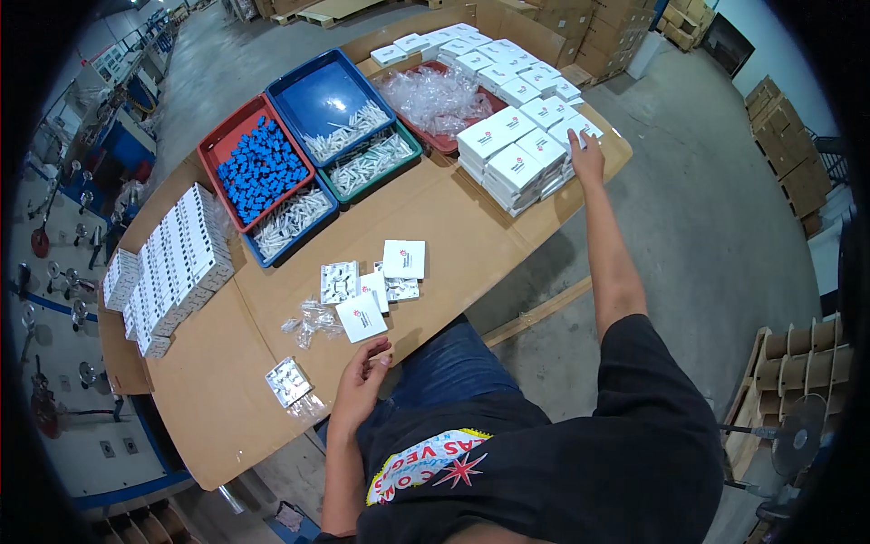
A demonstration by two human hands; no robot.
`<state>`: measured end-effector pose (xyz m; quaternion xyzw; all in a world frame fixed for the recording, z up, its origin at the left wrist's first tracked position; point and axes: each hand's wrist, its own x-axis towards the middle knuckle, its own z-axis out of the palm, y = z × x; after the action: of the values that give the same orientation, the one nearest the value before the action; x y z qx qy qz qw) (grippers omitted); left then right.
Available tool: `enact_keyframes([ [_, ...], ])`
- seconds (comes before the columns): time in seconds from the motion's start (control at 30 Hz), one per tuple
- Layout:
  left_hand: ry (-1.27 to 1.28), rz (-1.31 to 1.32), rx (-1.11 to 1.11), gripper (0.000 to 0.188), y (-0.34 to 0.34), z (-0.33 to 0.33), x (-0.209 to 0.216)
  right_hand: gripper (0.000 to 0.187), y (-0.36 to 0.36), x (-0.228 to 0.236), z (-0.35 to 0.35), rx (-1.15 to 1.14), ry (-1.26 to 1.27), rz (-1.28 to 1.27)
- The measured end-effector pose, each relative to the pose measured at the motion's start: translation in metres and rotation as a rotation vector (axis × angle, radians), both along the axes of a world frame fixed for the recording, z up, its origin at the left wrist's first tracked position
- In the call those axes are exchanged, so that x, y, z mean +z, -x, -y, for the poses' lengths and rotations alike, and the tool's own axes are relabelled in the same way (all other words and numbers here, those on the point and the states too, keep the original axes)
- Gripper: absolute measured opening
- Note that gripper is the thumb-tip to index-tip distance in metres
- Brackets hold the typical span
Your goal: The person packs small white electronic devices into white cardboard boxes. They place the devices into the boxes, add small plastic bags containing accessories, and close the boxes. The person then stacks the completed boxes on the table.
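Observation:
My right hand (587,159) reaches to the right end of a stack of white square plates (517,168) with small red and black print. Its thumb and fingers close round the corner of a white square plate (583,127) there. Near the table's front edge, my left hand (364,364) is empty, with its fingers loosely bent and apart. Just beyond it lies a white square plate (361,316), face up. Another printed plate (404,259) and a plate showing its fitted back (340,282) lie in the same small group.
Clear plastic bags (313,321) and a lone back-up plate (288,382) lie to the left. Farther back stand a red tray (207,150) of blue pieces, a blue tray (304,77) and a green tray (372,190) of white pieces. Stacked white units (181,267) line the left side.

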<state>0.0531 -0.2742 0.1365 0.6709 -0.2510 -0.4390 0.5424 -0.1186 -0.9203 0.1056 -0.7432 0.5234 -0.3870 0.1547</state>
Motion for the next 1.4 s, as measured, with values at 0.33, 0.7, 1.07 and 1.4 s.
enact_keyframes([
  [0.33, -0.072, 0.071, -0.007, 0.042, 0.004, -0.004, -0.003, 0.046, -0.008, 0.019, -0.070, 0.134, 0.134, 0.193],
  [0.7, -0.174, 0.196, -0.081, 0.045, 0.003, -0.007, 0.001, 0.084, -0.131, -0.009, -0.361, 1.160, -0.049, -0.386],
  [1.07, -0.079, -0.023, 0.025, 0.042, 0.000, -0.019, -0.012, 0.074, -0.129, -0.004, -0.343, 1.146, -0.191, -0.184],
  [1.4, 0.068, -0.096, 0.099, 0.036, -0.002, 0.001, -0.017, 0.068, -0.111, 0.016, -0.331, 0.788, 0.277, -0.425],
])
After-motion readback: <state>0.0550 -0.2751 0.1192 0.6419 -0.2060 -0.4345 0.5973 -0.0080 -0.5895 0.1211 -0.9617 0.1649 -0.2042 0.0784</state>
